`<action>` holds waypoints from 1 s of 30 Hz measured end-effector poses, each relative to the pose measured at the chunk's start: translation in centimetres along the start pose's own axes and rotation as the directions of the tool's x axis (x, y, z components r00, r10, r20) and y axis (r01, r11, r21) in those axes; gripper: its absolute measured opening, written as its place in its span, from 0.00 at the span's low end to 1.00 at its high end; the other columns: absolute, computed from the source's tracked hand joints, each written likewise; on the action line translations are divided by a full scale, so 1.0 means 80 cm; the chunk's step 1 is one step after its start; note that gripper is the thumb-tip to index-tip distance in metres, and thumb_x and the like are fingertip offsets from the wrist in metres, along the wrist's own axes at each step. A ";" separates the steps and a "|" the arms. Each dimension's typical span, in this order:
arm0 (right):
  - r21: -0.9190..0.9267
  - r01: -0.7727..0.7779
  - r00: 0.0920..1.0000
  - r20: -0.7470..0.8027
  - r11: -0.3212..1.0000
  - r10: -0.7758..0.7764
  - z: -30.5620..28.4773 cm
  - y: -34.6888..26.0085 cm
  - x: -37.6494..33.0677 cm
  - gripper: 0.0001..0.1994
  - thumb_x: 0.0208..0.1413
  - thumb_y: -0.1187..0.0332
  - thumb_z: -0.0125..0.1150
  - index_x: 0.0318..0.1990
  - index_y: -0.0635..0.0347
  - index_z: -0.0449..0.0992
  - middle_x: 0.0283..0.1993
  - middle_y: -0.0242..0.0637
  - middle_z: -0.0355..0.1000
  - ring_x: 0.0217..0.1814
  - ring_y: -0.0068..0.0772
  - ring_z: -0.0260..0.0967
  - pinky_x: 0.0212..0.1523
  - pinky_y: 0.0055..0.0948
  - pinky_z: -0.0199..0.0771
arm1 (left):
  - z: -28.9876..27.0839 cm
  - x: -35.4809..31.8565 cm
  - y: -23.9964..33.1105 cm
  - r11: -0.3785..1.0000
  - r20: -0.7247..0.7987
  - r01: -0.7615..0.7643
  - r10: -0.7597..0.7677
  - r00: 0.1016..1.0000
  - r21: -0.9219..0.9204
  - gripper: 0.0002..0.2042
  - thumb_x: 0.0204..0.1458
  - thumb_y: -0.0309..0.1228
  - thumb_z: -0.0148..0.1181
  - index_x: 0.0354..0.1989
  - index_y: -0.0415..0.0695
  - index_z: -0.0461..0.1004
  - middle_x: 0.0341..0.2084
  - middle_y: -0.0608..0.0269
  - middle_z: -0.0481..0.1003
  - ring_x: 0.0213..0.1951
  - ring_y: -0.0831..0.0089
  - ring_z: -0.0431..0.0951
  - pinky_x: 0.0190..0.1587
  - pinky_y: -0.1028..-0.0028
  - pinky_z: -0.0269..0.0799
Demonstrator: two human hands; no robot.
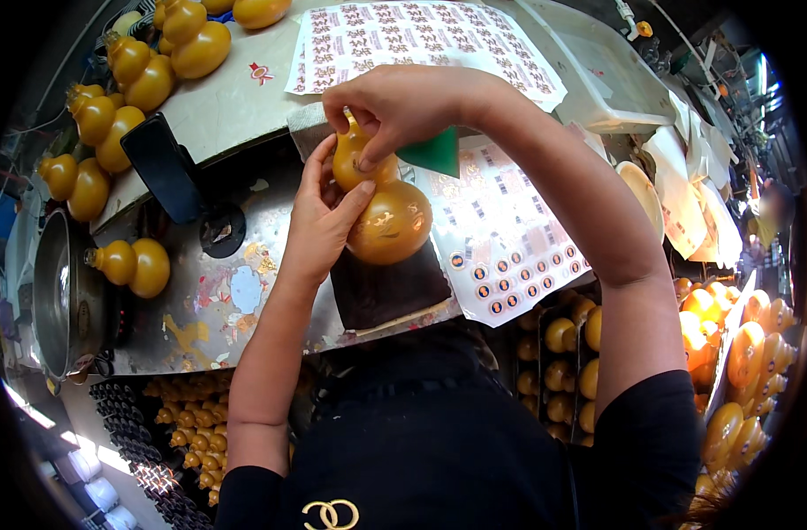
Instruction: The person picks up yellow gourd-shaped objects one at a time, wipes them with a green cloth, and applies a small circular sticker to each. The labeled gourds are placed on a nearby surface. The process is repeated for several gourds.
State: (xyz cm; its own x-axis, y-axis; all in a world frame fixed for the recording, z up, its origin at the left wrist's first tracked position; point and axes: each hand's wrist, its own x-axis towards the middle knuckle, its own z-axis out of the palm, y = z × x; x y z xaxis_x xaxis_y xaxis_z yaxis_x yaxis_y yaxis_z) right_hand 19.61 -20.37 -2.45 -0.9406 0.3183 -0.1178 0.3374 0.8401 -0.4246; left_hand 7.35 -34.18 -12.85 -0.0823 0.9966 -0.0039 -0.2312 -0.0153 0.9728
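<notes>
Gourd (393, 225), glossy amber, two bulbs, held upright-ish over a dark pad (390, 296) at the metal bench's near edge; contact with pad unclear. Labels: printed sheet (421, 44) at top, rows of reddish-brown characters; sticker sheet (509, 274) right of gourd, round dark-and-orange stickers at its near end, other small prints further up. Faint marks on gourd's lower bulb, illegible. Gold emblem (331, 514) on black shirt.

Grip: left hand (325, 212) wraps the gourd from the left, thumb at the waist. Right hand (394, 102) closes over the upper bulb from above, thumb pressed on its front, fingers curled near the stem. Small dark spot at right thumb tip, can't tell what.

Hidden: some left fingers behind gourd; part of upper bulb under right hand; green piece (434, 153) partly covered by right hand.
</notes>
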 end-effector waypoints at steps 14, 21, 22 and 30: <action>0.787 0.053 0.954 -0.221 0.615 0.201 0.066 0.028 -0.056 0.08 0.51 0.66 0.68 0.32 0.60 0.76 0.29 0.26 0.73 0.32 0.14 0.67 0.34 0.16 0.67 | -0.007 0.009 0.001 0.914 -0.003 0.134 -0.146 0.989 -0.384 0.23 0.59 0.31 0.50 0.62 0.38 0.56 0.52 0.57 0.67 0.53 0.71 0.69 0.56 0.71 0.66; 0.375 0.004 0.990 -0.133 0.927 0.049 0.033 0.026 -0.018 0.12 0.48 0.64 0.68 0.31 0.62 0.74 0.23 0.26 0.68 0.26 0.17 0.64 0.29 0.19 0.65 | 0.001 0.006 -0.006 0.976 -0.033 0.042 -0.051 0.998 -0.212 0.24 0.58 0.29 0.53 0.62 0.38 0.56 0.52 0.58 0.66 0.55 0.71 0.68 0.58 0.72 0.65; 0.381 0.001 0.977 -0.196 0.925 0.080 0.037 0.029 -0.017 0.12 0.50 0.62 0.67 0.30 0.62 0.74 0.22 0.25 0.66 0.25 0.16 0.62 0.27 0.19 0.64 | 0.001 0.006 -0.007 0.981 -0.036 0.033 -0.040 0.999 -0.190 0.25 0.58 0.28 0.54 0.62 0.38 0.56 0.53 0.58 0.66 0.55 0.71 0.68 0.58 0.72 0.65; 0.685 -0.233 0.783 -0.289 0.690 0.551 0.106 0.034 -0.052 0.31 0.48 0.39 0.61 0.32 0.66 0.78 0.27 0.39 0.74 0.29 0.25 0.70 0.31 0.26 0.71 | 0.001 0.007 -0.008 0.975 -0.072 0.052 -0.069 0.995 -0.218 0.25 0.57 0.28 0.57 0.61 0.36 0.57 0.52 0.56 0.66 0.54 0.71 0.68 0.57 0.72 0.66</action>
State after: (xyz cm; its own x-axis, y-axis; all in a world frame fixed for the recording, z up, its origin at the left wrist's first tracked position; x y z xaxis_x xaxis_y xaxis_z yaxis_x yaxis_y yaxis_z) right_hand 24.13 -23.17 -10.74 -0.5398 0.8392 -0.0665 0.4269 0.2049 -0.8808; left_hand 7.54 -33.60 -13.46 -0.1358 0.9868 -0.0879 -0.4406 0.0193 0.8975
